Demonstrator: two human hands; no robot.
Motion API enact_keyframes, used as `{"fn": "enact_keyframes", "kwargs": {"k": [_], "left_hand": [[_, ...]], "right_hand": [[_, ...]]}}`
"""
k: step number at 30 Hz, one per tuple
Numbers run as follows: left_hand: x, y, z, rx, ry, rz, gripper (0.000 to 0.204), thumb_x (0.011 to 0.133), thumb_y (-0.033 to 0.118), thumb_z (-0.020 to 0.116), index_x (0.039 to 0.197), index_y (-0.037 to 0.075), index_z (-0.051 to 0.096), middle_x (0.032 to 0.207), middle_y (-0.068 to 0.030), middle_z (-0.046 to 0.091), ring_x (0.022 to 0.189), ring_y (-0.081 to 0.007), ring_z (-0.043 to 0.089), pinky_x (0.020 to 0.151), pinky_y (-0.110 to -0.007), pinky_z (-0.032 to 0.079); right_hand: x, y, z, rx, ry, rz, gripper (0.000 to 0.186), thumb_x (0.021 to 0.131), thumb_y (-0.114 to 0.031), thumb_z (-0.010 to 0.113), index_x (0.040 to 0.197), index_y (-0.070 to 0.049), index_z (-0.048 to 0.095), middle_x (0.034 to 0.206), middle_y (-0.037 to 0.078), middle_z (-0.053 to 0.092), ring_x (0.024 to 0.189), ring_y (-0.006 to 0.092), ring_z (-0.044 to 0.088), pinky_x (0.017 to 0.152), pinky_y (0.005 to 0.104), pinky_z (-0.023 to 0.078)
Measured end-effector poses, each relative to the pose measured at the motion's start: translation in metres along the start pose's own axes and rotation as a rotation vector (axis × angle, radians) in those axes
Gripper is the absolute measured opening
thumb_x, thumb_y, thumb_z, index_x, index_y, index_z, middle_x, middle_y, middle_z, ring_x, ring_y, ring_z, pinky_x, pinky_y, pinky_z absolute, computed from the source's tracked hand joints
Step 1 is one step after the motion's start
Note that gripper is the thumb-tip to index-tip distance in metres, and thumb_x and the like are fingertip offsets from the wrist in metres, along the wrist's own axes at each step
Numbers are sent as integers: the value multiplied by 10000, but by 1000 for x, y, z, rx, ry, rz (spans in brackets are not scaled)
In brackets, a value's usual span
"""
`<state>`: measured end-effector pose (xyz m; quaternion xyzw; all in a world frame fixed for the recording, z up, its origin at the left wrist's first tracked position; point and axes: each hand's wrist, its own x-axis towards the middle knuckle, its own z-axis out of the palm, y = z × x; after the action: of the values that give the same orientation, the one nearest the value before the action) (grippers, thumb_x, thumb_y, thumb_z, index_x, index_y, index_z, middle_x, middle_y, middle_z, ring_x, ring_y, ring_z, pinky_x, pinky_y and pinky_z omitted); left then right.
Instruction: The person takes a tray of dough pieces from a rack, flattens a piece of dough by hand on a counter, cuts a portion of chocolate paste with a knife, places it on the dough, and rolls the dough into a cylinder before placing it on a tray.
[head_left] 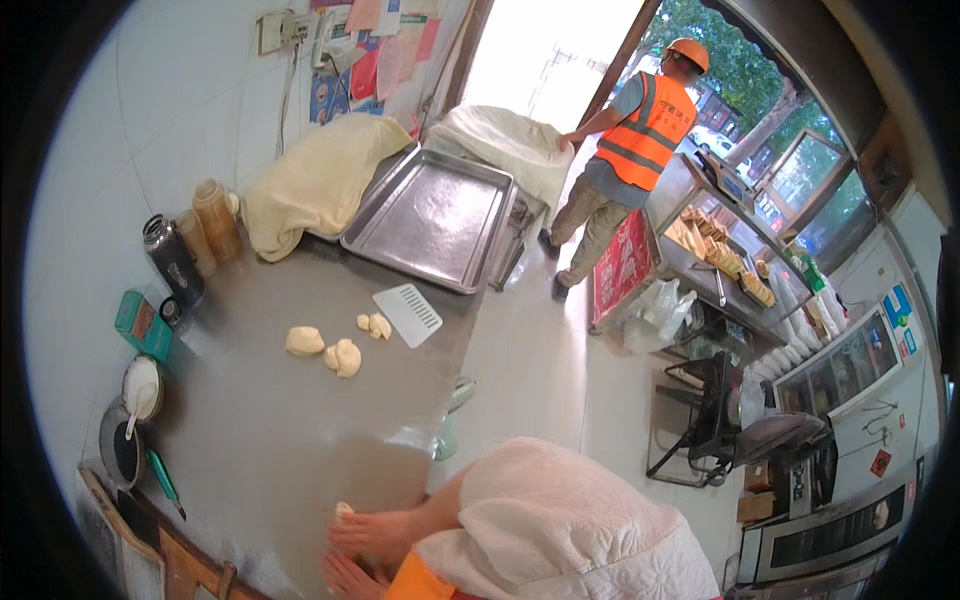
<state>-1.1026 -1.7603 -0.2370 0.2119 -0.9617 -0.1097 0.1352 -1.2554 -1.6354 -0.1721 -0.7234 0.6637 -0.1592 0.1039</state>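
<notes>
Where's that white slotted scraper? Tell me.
In the head view, the scraper lies on the table near its right edge, beside the dough pieces, below the tray.

A small, pale-cream piece of dough is peeking out beside a hand at the grey worktop, its full shape hiding from me.

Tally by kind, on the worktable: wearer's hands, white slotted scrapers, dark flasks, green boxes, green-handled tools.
Wearer's hands: 2
White slotted scraper: 1
Dark flask: 1
Green box: 1
Green-handled tool: 1
Total: 6
</notes>
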Motion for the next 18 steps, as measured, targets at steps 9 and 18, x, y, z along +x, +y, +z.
{"fn": "enact_keyframes", "kwargs": {"k": [9,18], "left_hand": [[49,-40,-16,206,-163,-167,645,1030,432,432,1490,-13,358,1566,-204,344,1484,-358,252,1189,-605,121],[-9,-8,-20,-14,-250,-187,633,1033,412,433,1493,-15,348,1568,-214,332,1487,-357,246,1192,-604,119]], "right_hand": [[93,20,15,-108,93,49,675,879,-315,543,1447,19,395,1539,184,368,1466,307,286,1210,471,186],[34,-17,71,84,-4,137,693,869,-331,569,1453,3,400,1529,189,382,1491,296,239,1216,457,171]]}}
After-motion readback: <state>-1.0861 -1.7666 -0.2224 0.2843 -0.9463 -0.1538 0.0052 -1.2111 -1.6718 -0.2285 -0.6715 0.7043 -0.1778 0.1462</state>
